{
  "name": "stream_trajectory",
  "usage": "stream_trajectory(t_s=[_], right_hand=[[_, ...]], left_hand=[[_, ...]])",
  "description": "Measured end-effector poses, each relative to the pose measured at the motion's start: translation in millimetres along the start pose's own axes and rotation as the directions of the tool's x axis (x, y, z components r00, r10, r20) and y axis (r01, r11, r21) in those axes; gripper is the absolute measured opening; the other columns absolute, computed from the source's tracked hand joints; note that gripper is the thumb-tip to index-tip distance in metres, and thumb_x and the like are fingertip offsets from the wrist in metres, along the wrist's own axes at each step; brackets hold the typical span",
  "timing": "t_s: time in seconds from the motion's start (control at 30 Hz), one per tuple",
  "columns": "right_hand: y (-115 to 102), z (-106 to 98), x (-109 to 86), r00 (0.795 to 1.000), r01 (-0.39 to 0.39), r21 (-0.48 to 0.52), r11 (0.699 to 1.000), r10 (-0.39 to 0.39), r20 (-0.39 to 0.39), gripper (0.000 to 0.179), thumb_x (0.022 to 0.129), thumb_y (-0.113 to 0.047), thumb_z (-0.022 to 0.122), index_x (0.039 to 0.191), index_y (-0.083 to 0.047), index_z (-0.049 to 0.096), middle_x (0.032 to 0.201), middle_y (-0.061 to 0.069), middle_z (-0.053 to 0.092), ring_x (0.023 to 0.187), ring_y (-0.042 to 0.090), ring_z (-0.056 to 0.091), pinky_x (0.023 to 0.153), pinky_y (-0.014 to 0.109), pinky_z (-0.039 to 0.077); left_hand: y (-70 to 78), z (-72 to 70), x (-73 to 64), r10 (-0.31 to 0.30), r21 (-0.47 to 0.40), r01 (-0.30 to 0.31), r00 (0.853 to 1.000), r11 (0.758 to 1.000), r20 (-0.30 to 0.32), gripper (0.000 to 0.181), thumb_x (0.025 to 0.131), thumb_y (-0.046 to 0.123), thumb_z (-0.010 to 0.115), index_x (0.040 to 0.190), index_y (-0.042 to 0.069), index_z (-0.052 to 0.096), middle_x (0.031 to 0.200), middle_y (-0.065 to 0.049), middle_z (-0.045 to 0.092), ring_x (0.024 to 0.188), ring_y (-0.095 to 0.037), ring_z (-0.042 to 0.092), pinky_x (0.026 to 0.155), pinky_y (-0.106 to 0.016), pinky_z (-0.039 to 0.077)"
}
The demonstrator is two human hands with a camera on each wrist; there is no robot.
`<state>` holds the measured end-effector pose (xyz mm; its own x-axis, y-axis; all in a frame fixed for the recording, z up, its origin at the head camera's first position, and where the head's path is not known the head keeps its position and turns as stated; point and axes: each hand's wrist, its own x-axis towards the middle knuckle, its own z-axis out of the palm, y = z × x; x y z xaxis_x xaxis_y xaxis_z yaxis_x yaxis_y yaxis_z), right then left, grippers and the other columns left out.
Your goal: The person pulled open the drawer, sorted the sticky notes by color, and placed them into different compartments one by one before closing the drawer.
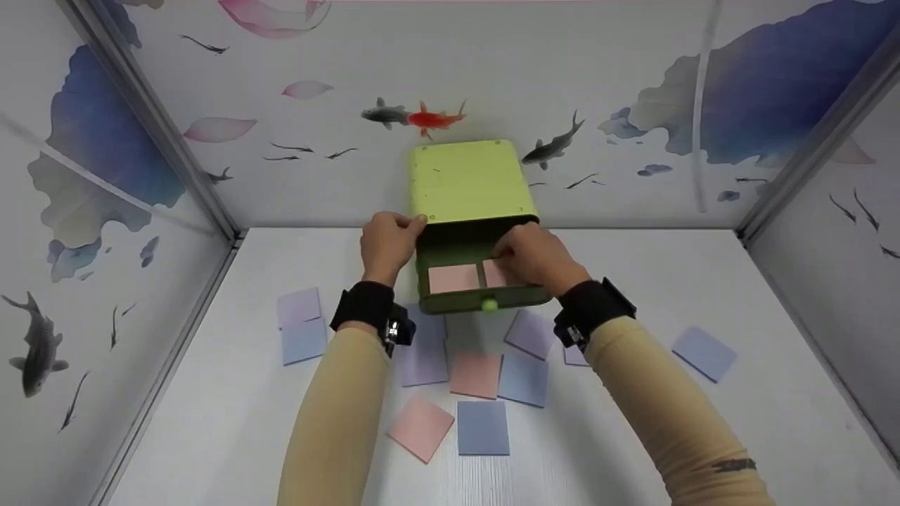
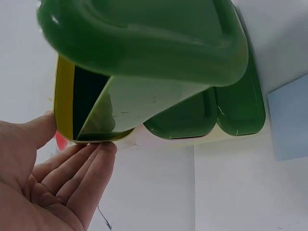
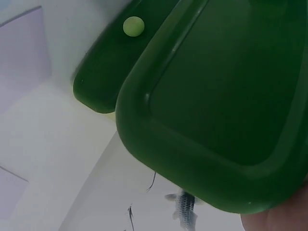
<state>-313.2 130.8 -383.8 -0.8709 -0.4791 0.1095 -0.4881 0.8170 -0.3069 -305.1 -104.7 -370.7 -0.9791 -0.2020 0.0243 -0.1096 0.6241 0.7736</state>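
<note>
In the head view a green drawer unit (image 1: 467, 179) stands by the back wall, its top drawer (image 1: 450, 303) pulled out. My left hand (image 1: 388, 242) steadies the unit's upper left corner; in the left wrist view, its thumb touches the top and its straight fingers lie along the side. My right hand (image 1: 538, 254) reaches into the drawer, fingers bent at the upper edge of a pink sticky-note pad (image 1: 496, 274) in the right compartment. Another pink pad (image 1: 452, 279) lies in the left one. From the right wrist, the drawer front (image 3: 216, 106) hides the right fingertips.
On the white table before the unit lie two pink pads (image 1: 420, 429), several blue pads (image 1: 483, 429) and several purple pads (image 1: 531, 334). One blue pad (image 1: 704, 353) lies far right. Lower drawers with rounded green fronts (image 2: 240, 108) are shut. Painted walls close in the back and sides.
</note>
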Motion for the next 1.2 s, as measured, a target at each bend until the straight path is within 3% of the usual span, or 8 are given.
stream_trajectory(t_s=[0.23,0.47,0.83,1.2], right_hand=[[-6.0,-11.0,-6.8,1.0,-0.011,0.005,1.0,0.011,0.003,0.019,0.089,-0.004,0.064,0.097,-0.011,0.079,0.097,0.005,0.076,0.092,0.023,0.07,0.082,0.041,0.056],[-13.2,-20.5,-19.5,0.999,0.046,-0.005,0.999,-0.046,0.0,0.013,0.093,-0.009,0.065,0.09,-0.01,0.078,0.088,0.004,0.074,0.082,0.021,0.067,0.075,0.04,0.055],[-21.2,-25.9,-42.0,0.996,0.089,0.068,0.994,-0.089,-0.002,0.015,0.091,-0.013,0.069,0.104,-0.012,0.077,0.101,0.005,0.076,0.093,0.023,0.07,0.079,0.039,0.057],[-39.5,-31.1,-66.3,0.985,0.17,0.039,0.985,-0.169,-0.033,0.019,0.088,-0.007,0.071,0.104,-0.014,0.078,0.099,0.001,0.076,0.095,0.019,0.069,0.082,0.036,0.057]], left_hand=[[0.8,-1.3,-0.6,-0.016,-0.02,0.016,1.0,1.0,0.004,0.041,0.094,0.041,0.063,0.111,0.005,0.072,0.107,-0.01,0.072,0.096,-0.025,0.067,0.083,-0.039,0.053],[2.8,-0.4,-0.7,-0.017,0.007,0.017,1.0,1.0,0.018,0.041,0.095,0.041,0.061,0.113,0.006,0.072,0.109,-0.01,0.072,0.097,-0.025,0.067,0.083,-0.038,0.053],[4.2,-1.5,-1.9,-0.01,0.008,0.01,1.0,1.0,0.021,0.041,0.096,0.039,0.06,0.113,0.004,0.071,0.107,-0.011,0.072,0.095,-0.026,0.067,0.083,-0.039,0.053],[3.5,-1.5,-3.1,-0.012,0.001,0.012,1.0,1.0,0.021,0.041,0.096,0.039,0.06,0.113,0.004,0.071,0.109,-0.011,0.071,0.096,-0.026,0.067,0.083,-0.04,0.054]])
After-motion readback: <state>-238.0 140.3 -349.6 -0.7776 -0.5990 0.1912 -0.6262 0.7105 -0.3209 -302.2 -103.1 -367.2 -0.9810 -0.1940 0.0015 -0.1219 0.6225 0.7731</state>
